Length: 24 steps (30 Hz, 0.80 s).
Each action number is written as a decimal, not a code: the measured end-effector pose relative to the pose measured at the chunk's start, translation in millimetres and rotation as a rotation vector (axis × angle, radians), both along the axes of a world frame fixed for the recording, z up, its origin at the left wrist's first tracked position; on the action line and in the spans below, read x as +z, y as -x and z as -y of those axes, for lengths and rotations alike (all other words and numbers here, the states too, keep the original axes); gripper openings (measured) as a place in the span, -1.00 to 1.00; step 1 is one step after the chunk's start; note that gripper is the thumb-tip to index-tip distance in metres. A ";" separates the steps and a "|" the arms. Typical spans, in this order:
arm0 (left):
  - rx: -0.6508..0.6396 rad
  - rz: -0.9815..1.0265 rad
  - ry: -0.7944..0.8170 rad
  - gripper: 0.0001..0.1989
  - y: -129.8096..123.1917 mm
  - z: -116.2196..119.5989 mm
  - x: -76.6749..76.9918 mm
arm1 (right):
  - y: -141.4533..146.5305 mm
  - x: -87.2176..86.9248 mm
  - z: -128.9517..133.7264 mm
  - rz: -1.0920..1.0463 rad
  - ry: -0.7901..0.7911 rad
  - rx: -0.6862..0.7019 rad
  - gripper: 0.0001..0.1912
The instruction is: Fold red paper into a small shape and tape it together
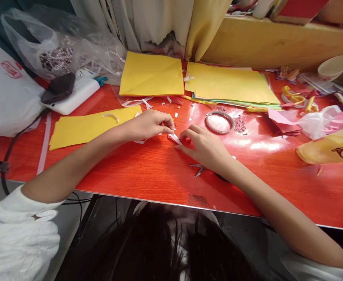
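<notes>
My left hand (154, 124) is over the middle of the red table, fingertips pinched together; whatever is between them is too small to make out. Just right of it, my right hand (205, 147) has thumb and fingers closed about a small white and red paper strip (175, 138). Scissors (199, 170) lie beneath my right hand and wrist, blades pointing left, with the handles mostly hidden. Tiny white paper scraps (176, 114) are scattered beyond my fingers. A narrow stack of yellow paper (80, 127) lies under and beyond my left forearm.
Yellow sheets (152, 74) and a larger coloured paper stack (232, 84) lie at the back. A tape roll (220, 121) sits right of centre. Plastic bags (10, 89), a white power bank (75, 95) and a dark cable (13, 144) occupy the left; a paper cup (335, 67) stands far right.
</notes>
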State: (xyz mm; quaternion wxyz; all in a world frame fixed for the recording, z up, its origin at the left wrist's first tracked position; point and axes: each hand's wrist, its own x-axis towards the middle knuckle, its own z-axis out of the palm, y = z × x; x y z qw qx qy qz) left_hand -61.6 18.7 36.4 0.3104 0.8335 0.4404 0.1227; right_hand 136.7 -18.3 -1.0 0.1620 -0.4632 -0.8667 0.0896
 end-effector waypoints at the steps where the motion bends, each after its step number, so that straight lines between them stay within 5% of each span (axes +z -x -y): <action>1: 0.010 0.007 0.004 -0.87 -0.2 0.0 0.6 | 2.1 -0.3 1.8 0.003 0.008 -0.010 -0.86; 10: 0.031 0.093 0.030 -0.82 -0.6 -3.2 -4.2 | 0.8 -4.3 -0.4 0.154 -0.164 0.022 -0.84; 20: -0.021 0.226 0.305 -0.70 4.2 1.6 -4.8 | -7.7 2.2 -0.2 0.244 -0.471 0.098 -0.68; 24: 0.071 0.275 0.301 -0.64 -0.1 2.0 -4.8 | -10.7 4.5 -2.2 0.271 -0.505 0.151 -0.63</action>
